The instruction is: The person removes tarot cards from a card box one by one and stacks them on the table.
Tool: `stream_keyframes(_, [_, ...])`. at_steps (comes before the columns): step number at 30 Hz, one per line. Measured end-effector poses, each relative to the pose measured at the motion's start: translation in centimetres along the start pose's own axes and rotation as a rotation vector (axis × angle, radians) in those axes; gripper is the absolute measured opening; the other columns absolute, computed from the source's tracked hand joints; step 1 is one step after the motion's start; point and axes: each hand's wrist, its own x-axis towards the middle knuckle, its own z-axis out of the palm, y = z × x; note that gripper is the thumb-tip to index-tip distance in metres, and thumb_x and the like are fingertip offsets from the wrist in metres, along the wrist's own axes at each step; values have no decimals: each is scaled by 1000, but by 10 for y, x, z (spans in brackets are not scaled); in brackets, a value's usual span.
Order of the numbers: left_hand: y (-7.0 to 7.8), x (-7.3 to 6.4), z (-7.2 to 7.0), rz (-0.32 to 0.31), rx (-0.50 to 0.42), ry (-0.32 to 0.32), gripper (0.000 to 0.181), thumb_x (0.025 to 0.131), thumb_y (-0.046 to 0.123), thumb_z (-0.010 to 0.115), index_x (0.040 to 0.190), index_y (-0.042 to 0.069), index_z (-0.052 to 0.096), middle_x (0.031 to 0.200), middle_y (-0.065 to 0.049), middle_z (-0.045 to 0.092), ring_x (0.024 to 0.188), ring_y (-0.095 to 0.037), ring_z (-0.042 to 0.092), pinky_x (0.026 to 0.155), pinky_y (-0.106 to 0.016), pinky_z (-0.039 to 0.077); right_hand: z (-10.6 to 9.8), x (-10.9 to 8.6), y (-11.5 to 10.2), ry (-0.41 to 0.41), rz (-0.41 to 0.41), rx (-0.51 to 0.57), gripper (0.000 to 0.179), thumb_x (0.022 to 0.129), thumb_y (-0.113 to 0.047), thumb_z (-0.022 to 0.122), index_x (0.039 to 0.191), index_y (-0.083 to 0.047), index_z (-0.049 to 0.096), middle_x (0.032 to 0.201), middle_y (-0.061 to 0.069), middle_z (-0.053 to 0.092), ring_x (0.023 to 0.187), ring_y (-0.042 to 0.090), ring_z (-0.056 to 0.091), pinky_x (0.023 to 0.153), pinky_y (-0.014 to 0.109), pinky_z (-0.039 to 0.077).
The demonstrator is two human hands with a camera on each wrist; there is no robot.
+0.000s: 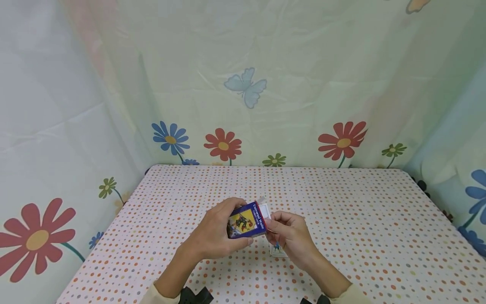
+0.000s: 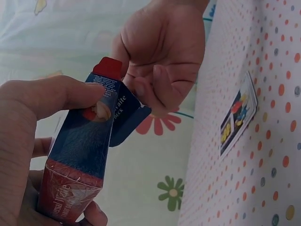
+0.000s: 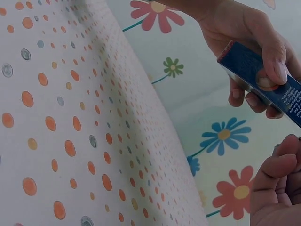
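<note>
My left hand (image 1: 212,234) grips a blue and red tarot card box (image 1: 244,221), printed "Universal Waite Tarot Deck". The box's end flap (image 2: 129,117) stands out, with a red tab beside it in the left wrist view. At that end my right hand (image 1: 290,236) pinches the flap between thumb and curled fingers. In the right wrist view, the left thumb presses the narrow side of the box (image 3: 249,66). A small stack of tarot cards (image 1: 278,252) lies face up on the table, partly hidden behind the right hand.
A white cloth with coloured dots covers the table (image 1: 360,236). Behind it hangs a pale curtain (image 1: 296,101) with printed flowers and a butterfly, and more curtain stands at both sides. Dark objects show at the table's right edge.
</note>
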Motion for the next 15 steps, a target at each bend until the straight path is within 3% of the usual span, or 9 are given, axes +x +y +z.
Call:
stream_keyframes(6, [2, 0, 0, -6, -12, -22, 73, 77, 31, 87, 137, 17, 49, 123, 6, 59, 94, -7, 57, 81, -25, 54, -3, -1, -2, -22, -9, 46, 6, 90, 2, 62, 87, -2, 64, 82, 6, 66, 64, 12, 56, 55, 20, 45])
stream_keyframes(15, [1, 0, 0, -9, -4, -8, 73, 76, 32, 86, 137, 19, 49, 123, 7, 59, 95, -7, 56, 81, -26, 54, -6, 0, -1, -64, -13, 85, 12, 90, 5, 57, 87, -3, 65, 79, 5, 68, 63, 11, 60, 56, 19, 48])
